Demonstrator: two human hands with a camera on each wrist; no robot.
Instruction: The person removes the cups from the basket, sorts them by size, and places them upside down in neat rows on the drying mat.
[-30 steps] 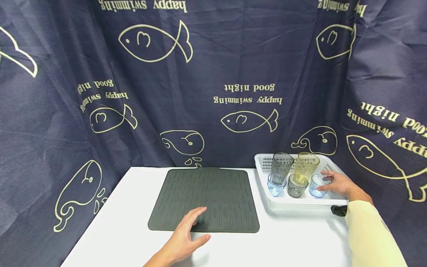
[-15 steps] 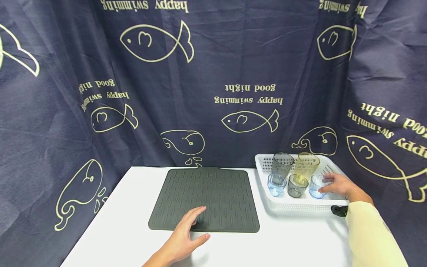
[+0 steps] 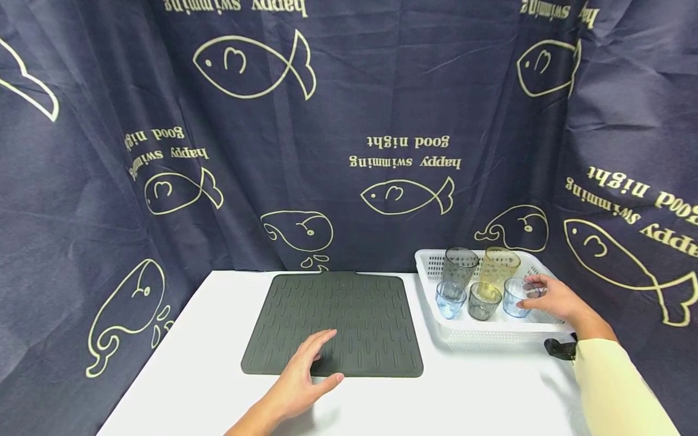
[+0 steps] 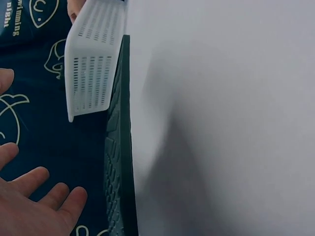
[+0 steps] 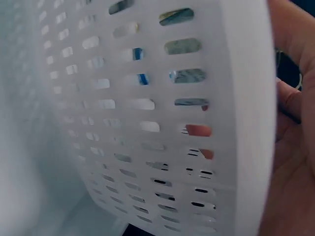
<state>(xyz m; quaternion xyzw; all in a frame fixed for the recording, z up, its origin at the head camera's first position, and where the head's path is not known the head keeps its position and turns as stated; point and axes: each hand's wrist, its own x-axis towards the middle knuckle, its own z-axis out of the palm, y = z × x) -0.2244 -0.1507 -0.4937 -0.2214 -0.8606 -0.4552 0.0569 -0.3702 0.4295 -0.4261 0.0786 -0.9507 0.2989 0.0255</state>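
Note:
My right hand [image 3: 556, 304] reaches over the right side of a white plastic basket [image 3: 504, 330]. Its thumb and fingers grip the right-hand small blue glass [image 3: 512, 298], which stands upright beside a small grey glass [image 3: 484, 301]. Another small blue glass [image 3: 450, 300] is at the left of that row. In the right wrist view, the basket wall [image 5: 147, 113] hides the glass and most fingertips. My left hand [image 3: 300, 378] holds nothing; its fingers are loosely extended above the front edge of a dark ribbed drying mat [image 3: 332, 321].
Behind the small glasses stand a tall grey glass [image 3: 460, 266] and a tall yellow glass [image 3: 498, 267]. The basket is at the right end of the white table [image 3: 180, 357], close to the mat. A dark blue curtain [image 3: 338, 121] hangs at the back and sides.
My right fingers have closed further round the right-hand blue glass, which sits slightly higher than before. My left hand is nearly still. The head view has shifted a little.

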